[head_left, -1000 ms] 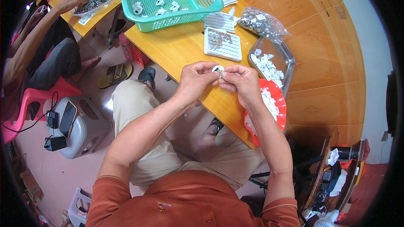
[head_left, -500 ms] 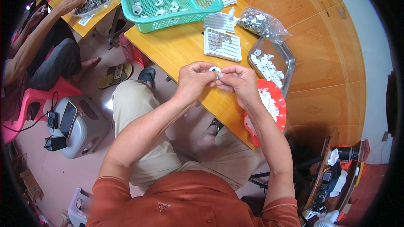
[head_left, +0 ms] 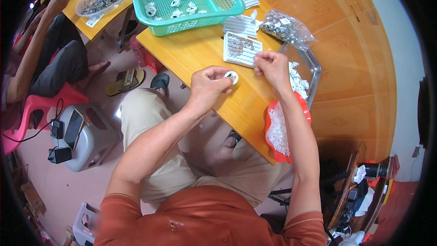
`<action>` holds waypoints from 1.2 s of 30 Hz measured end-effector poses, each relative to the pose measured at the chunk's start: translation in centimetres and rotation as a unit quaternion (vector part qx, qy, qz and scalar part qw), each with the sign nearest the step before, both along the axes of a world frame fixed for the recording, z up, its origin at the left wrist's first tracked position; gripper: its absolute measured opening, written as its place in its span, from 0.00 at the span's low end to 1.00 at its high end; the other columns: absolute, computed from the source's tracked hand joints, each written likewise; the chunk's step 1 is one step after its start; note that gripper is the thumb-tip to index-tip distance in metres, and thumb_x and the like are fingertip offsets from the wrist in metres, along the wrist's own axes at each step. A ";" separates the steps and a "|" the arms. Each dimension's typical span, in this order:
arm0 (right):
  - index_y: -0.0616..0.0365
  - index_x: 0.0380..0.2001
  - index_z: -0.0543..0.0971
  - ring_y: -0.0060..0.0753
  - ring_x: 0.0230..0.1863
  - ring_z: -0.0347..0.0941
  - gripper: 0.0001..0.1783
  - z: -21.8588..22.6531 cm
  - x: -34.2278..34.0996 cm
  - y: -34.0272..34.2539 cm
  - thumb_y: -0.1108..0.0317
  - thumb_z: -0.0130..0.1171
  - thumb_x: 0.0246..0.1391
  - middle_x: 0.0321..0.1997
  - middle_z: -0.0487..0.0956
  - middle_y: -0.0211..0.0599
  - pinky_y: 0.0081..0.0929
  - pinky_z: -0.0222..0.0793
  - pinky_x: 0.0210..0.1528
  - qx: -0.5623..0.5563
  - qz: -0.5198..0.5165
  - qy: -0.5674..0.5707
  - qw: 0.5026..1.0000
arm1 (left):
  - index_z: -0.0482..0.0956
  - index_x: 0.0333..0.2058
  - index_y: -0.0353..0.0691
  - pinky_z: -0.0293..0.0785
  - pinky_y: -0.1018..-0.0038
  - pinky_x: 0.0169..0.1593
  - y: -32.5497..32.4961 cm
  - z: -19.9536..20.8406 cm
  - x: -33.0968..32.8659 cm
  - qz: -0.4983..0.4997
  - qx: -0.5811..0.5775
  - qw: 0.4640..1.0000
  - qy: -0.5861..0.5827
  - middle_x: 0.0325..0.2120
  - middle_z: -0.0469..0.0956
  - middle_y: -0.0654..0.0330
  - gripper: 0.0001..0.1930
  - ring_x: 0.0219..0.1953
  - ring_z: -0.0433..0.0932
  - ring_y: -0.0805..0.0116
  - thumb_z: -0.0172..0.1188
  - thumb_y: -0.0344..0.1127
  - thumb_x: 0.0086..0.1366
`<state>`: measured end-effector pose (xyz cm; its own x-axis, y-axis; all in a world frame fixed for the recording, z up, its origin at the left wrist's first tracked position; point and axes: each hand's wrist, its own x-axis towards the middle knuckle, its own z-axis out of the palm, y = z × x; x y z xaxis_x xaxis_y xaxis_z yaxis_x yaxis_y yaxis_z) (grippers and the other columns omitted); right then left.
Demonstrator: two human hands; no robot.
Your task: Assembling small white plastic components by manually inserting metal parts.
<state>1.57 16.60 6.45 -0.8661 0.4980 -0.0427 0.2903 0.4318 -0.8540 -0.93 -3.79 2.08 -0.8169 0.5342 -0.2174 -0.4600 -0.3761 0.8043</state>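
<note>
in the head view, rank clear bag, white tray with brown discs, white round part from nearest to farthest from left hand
1. White round part: held by the left hand
2. White tray: ahead, slightly right
3. Clear bag: farther ahead and right

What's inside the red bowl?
Lots of small white pieces lie in the red bowl. The right forearm crosses over it, hiding part of the inside, and anything under the top pieces is covered too.

The piece (head_left: pixel 234 79) is white, the basket (head_left: pixel 195 24) green.
</note>
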 end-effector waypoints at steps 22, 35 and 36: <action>0.64 0.31 0.80 0.35 0.29 0.78 0.09 -1.0 -2.4 2.1 0.68 0.57 0.54 0.26 0.81 0.43 0.32 0.72 0.34 0.228 0.066 0.015 0.971 | 0.79 0.39 0.30 0.67 0.85 0.26 0.5 0.0 -0.8 0.006 -0.011 1.000 -0.007 0.25 0.78 0.64 0.12 0.23 0.75 0.79 0.63 0.26 0.55; 0.69 0.44 0.77 0.22 0.32 0.78 0.13 0.0 3.0 -2.4 0.75 0.59 0.57 0.32 0.80 0.35 0.21 0.80 0.38 -0.206 0.091 0.048 0.973 | 0.79 0.39 0.30 0.70 0.85 0.27 0.7 0.0 -0.2 0.008 -0.026 1.000 -0.013 0.26 0.79 0.63 0.13 0.24 0.76 0.79 0.64 0.26 0.55; 0.69 0.44 0.77 0.22 0.32 0.78 0.13 0.0 3.2 -2.7 0.75 0.59 0.57 0.32 0.80 0.35 0.21 0.80 0.38 -0.205 0.091 0.048 0.973 | 0.79 0.39 0.30 0.70 0.85 0.27 0.7 -0.2 -0.2 0.006 -0.020 1.000 -0.009 0.26 0.79 0.63 0.12 0.24 0.76 0.79 0.64 0.26 0.55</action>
